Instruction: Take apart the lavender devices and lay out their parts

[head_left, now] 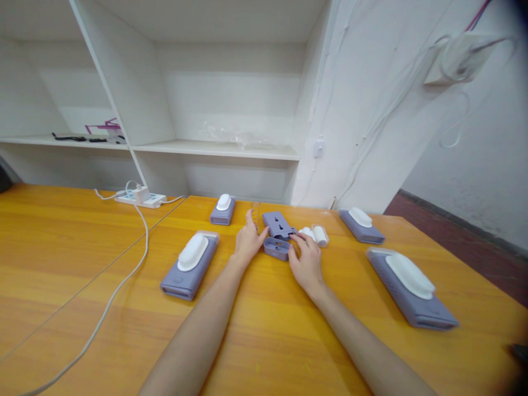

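Note:
My left hand (246,241) has its index finger stretched forward beside a clear plastic piece (256,213). The thumb is spread toward the purple case (277,224), which lies with its keyhole slots facing up. In front of that case sits an oval purple cap (275,250), hollow side showing. My right hand (306,261) has its thumb and bent index finger at the cap's right end, closed about its rim. A small dark detail near that index fingertip is too small to make out. White round parts (319,235) lie just beyond the right hand, partly hidden by it.
Purple boxes with white oval tops stand on both sides: left front (181,280), left back (223,213), right back (365,228), right front (416,302). A power strip (142,198) trails a white cable (119,286) across the wooden table (264,341). White shelves (218,147) rise behind.

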{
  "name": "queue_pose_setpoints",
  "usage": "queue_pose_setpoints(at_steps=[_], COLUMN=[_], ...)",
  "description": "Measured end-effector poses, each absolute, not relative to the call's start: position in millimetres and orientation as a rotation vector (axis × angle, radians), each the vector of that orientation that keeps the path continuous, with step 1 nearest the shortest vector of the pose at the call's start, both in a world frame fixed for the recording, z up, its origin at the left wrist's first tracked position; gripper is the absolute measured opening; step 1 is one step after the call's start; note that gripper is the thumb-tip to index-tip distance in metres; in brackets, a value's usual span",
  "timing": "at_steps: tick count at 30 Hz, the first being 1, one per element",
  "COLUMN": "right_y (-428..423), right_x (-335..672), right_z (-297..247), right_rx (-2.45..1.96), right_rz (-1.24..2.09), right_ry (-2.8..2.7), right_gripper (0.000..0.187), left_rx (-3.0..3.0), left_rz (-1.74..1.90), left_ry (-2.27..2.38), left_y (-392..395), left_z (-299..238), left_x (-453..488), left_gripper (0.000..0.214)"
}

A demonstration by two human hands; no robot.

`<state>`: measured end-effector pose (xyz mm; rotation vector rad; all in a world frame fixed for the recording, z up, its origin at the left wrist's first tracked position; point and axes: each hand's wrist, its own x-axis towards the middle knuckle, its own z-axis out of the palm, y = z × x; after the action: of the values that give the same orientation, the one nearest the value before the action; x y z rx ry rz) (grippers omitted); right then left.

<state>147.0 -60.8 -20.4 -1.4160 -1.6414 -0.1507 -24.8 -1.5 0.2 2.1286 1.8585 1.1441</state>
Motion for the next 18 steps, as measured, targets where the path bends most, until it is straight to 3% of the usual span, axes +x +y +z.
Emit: queue_pose_setpoints(at_steps=[7, 13, 18], right_y=[-60.9, -61.9, -62.4], right_x=[146.8, 146.9, 146.6], right_z=[-21.3, -19.7, -19.2], right_rx=[-1.431, -1.436, -1.441], right_rz=[-0.155, -0.161, -0.161], right_ry=[-1.646, -1.661, -1.659], right_gripper=[0.031, 0.031, 0.031], left_rx=[2.1, 2.243, 2.255], left_rz=[1.112, 1.053, 1.041], left_ry=[1.844, 1.824, 1.827], left_y=[-2.3, -1.3, -0.8], left_z=[2.4, 0.8, -0.7], left_x=[-26.0, -27.0, -26.7], left_gripper=[0.067, 0.04, 0.031])
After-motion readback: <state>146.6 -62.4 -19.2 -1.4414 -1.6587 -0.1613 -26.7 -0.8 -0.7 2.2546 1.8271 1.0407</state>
